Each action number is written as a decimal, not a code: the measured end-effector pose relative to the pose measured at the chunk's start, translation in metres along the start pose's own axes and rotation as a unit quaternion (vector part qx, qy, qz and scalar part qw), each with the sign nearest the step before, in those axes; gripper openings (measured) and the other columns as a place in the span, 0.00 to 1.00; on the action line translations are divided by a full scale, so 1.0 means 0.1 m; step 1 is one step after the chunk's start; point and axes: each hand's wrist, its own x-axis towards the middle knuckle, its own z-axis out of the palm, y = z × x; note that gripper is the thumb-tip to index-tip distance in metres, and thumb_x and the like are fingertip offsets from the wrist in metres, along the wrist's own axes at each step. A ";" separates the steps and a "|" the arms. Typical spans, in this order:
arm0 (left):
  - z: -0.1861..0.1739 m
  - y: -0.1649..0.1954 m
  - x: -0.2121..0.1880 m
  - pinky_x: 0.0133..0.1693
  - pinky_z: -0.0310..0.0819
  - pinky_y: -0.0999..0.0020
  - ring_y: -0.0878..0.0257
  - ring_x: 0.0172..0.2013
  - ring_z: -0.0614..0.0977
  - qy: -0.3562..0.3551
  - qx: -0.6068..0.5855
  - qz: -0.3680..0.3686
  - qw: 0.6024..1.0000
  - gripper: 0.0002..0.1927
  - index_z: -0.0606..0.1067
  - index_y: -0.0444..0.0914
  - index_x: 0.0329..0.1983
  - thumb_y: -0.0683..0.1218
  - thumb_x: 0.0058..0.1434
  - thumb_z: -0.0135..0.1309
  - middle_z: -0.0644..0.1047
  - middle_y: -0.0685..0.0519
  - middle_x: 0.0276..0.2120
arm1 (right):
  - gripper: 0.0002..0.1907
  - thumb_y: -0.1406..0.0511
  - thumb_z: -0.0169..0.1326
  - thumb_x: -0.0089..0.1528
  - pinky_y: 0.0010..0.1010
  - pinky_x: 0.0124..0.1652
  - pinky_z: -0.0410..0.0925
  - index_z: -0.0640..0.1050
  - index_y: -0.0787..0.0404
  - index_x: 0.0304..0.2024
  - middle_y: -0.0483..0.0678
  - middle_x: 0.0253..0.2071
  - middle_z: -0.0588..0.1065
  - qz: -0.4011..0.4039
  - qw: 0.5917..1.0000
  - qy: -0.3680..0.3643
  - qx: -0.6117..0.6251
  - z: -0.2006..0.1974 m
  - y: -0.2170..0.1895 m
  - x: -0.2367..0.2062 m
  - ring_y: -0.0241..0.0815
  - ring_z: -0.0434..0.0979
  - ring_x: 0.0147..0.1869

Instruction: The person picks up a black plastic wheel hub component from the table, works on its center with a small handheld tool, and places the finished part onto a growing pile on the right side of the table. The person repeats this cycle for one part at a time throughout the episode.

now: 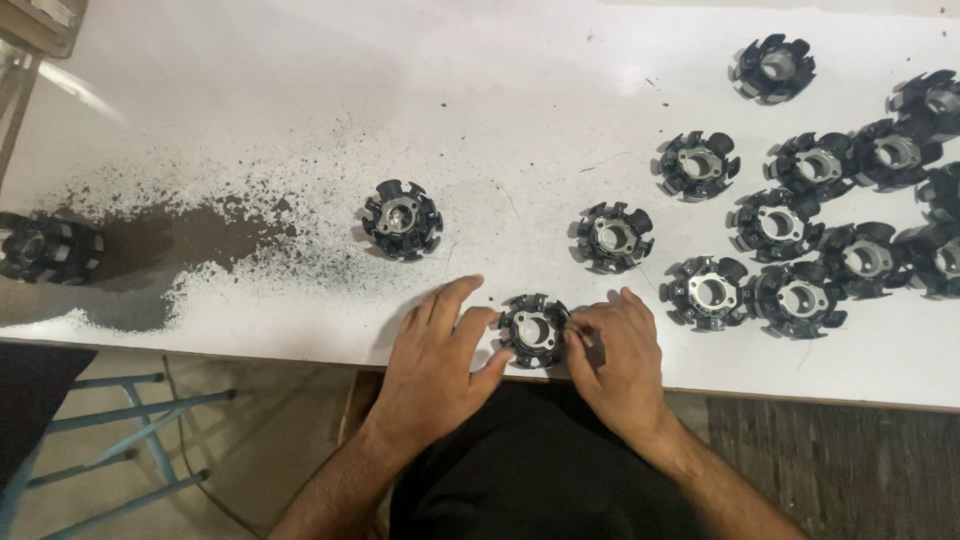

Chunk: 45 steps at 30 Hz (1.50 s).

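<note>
Left hand and right hand are gripping one black stator core between half-curled fingers, pinching its sides. The core is sitting close to the white counter's near edge. Open surface is lying leftward; more stator cores are crowding the right.

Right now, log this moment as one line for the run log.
left hand: touching black toothed ring | right hand: pinching same ring | ring: flat on white table, near edge | more rings: spread at right
</note>
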 end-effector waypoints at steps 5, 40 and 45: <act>0.21 0.18 0.16 0.62 0.68 0.50 0.47 0.64 0.72 0.020 0.001 0.120 0.993 0.17 0.74 0.37 0.48 0.45 0.58 0.62 0.69 0.43 0.60 | 0.13 0.72 0.61 0.58 0.57 0.68 0.62 0.74 0.62 0.44 0.50 0.42 0.78 -0.029 0.998 0.038 0.034 -0.02 -0.02 -0.09 0.50 0.79 0.51; 0.77 0.06 0.16 0.56 0.68 0.51 0.51 0.54 0.77 0.143 -0.055 0.015 0.988 0.06 0.73 0.35 0.35 0.40 0.56 0.56 0.76 0.46 0.52 | 0.13 0.72 0.63 0.56 0.54 0.68 0.63 0.76 0.61 0.42 0.48 0.38 0.78 -0.023 1.000 0.009 0.009 -0.02 -0.14 -0.01 0.47 0.79 0.44; 0.79 0.05 0.16 0.57 0.68 0.50 0.49 0.57 0.76 0.153 -0.059 0.025 0.986 0.07 0.73 0.33 0.37 0.39 0.56 0.56 0.76 0.45 0.53 | 0.14 0.73 0.64 0.54 0.53 0.67 0.63 0.76 0.60 0.40 0.47 0.38 0.78 -0.035 0.999 0.008 -0.028 -0.01 -0.17 0.00 0.48 0.79 0.44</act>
